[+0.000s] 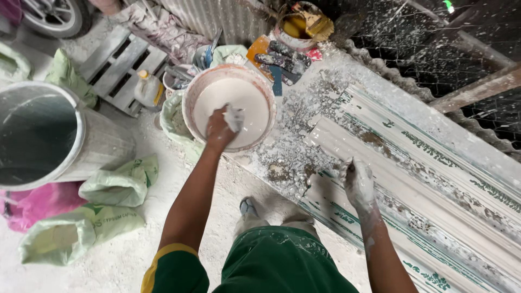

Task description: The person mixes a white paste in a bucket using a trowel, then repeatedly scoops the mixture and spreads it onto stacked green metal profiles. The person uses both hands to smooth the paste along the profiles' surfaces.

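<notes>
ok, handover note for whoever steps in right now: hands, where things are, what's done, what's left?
Left hand: over the bucket of white mix, gripping a wet white wad; can't tell what it is.
Right hand: coated in white, pressed on the long white mould on the bench, holding nothing that shows.
Bucket stands at the mould's near end, about full.
Done: white mix is splattered over the mould's near end.
Left: further along the mould looks less coated; wad not yet carried over.
</notes>
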